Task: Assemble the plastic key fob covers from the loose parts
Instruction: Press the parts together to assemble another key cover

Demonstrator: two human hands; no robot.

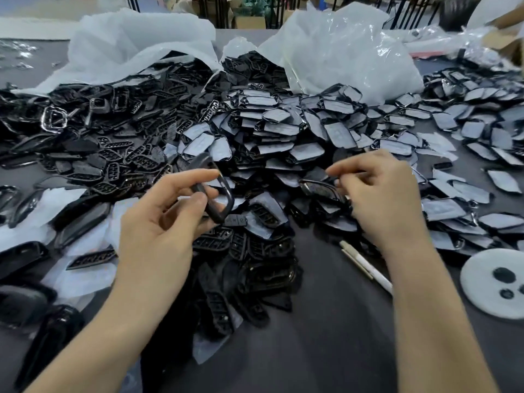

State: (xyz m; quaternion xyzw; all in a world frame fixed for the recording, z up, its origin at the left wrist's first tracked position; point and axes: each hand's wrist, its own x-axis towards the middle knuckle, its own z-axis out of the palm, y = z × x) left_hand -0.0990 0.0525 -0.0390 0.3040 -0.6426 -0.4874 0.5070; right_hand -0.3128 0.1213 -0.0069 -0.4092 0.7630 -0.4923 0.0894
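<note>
Fob frame [214, 214], left hand [161, 222] — pen [365, 265], bag [334, 46]

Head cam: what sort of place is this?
Probably a factory hand-assembly bench: dark grey table heaped with loose black plastic fob parts, clear plastic bulk bags spilling more, cardboard cartons behind. The left hand holds a black plastic frame.

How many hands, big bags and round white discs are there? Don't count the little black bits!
Hands: 2 (left hand holding a black frame, right hand)
Big bags: 2
Round white disc: 1
Total: 5
</note>
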